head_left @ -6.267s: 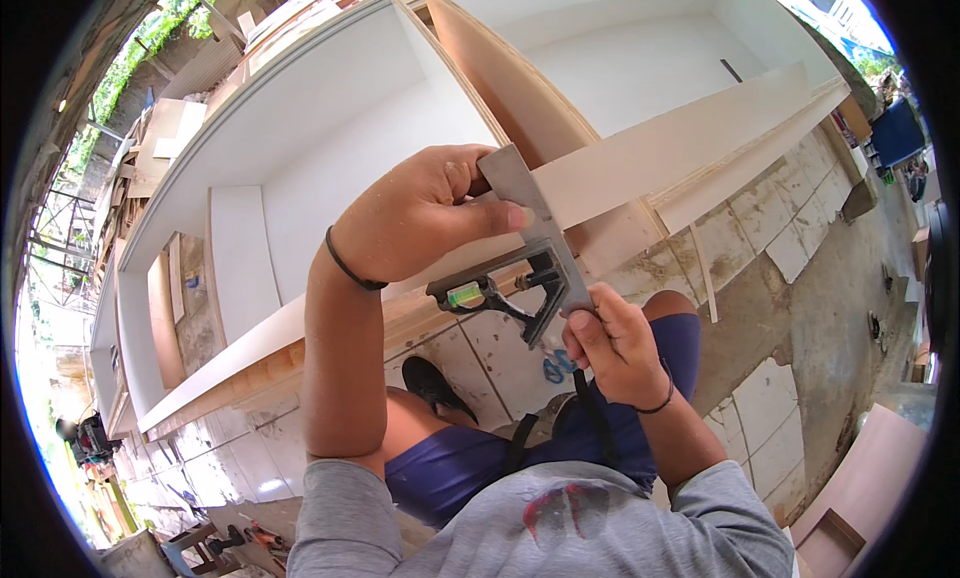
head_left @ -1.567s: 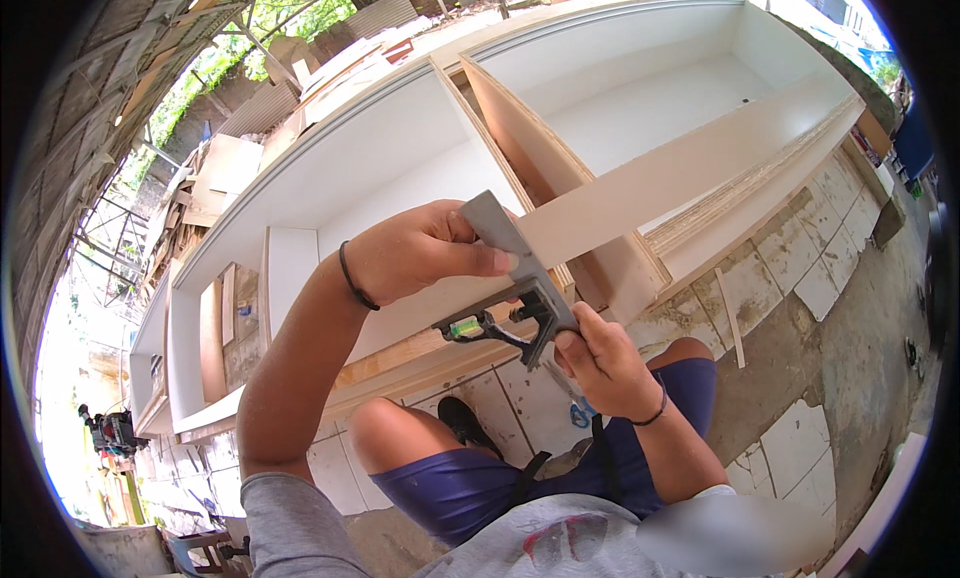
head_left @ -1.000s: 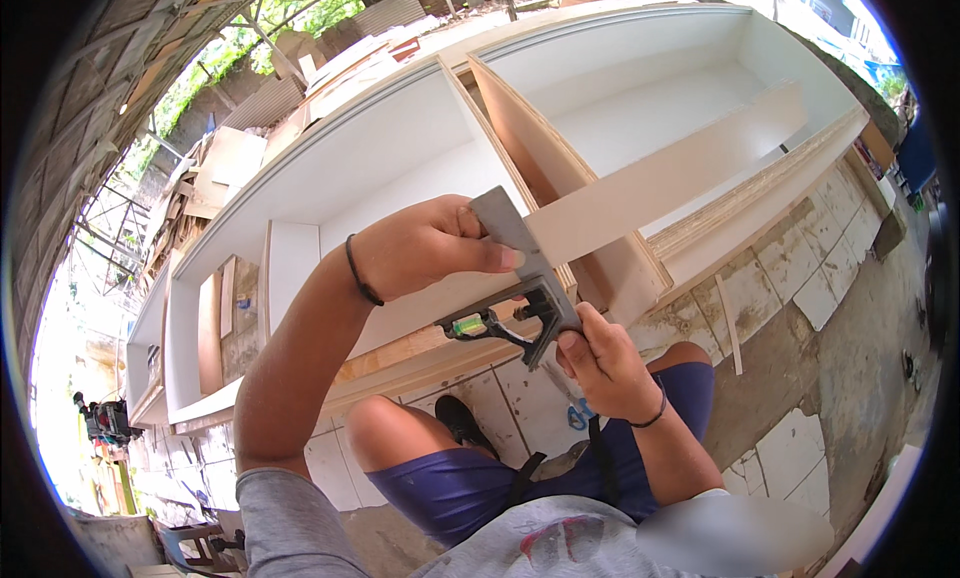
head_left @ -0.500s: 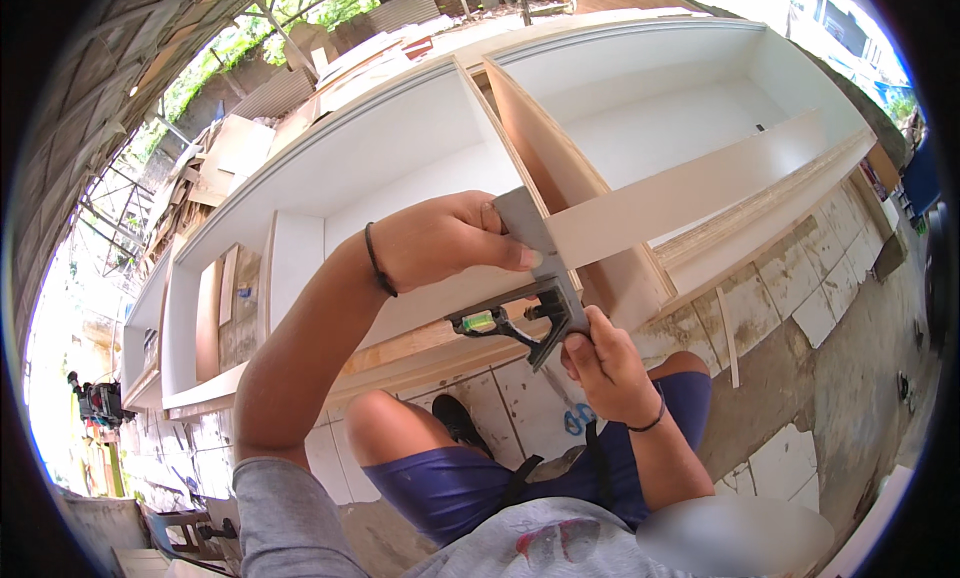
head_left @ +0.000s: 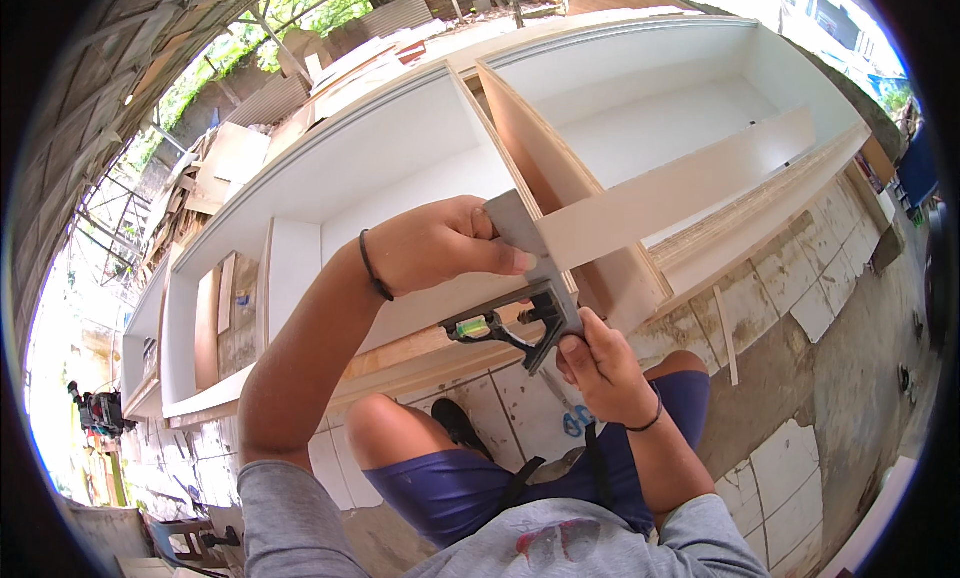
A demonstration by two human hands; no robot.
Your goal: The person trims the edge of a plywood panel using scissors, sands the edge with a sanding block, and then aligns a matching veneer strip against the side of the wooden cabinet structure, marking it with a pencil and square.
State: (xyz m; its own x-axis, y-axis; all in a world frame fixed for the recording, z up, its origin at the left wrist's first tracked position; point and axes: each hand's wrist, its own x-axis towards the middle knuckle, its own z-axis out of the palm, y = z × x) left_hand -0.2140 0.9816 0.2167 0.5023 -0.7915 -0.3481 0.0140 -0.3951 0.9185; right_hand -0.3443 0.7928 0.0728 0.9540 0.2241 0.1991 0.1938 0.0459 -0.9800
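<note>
A combination square point(head_left: 548, 318), with a grey metal blade and a dark head carrying a green vial, is held between my two hands. My left hand point(head_left: 435, 248) is closed at the blade's upper part, its thumb pressed flat on the metal; its other fingers are partly hidden. With fingers and thumb pinched, my right hand point(head_left: 608, 368) grips the blade's lower end beside the head. A long pale board strip point(head_left: 680, 188) runs rightward from the blade, its near end against or very close to the metal. Whether my left fingers also hold the strip is hidden.
A large white cabinet carcass point(head_left: 395, 168) lies before me, with an upright wooden divider point(head_left: 535, 138) near the strip. Blue-handled scissors point(head_left: 577, 420) are by my legs. A thin wood strip point(head_left: 726, 336) lies on cracked tiles; scrap boards point(head_left: 235, 163) pile up beyond the cabinet.
The whole view has shifted slightly left. Both hands keep their hold on the combination square, which has barely moved against the strip.
</note>
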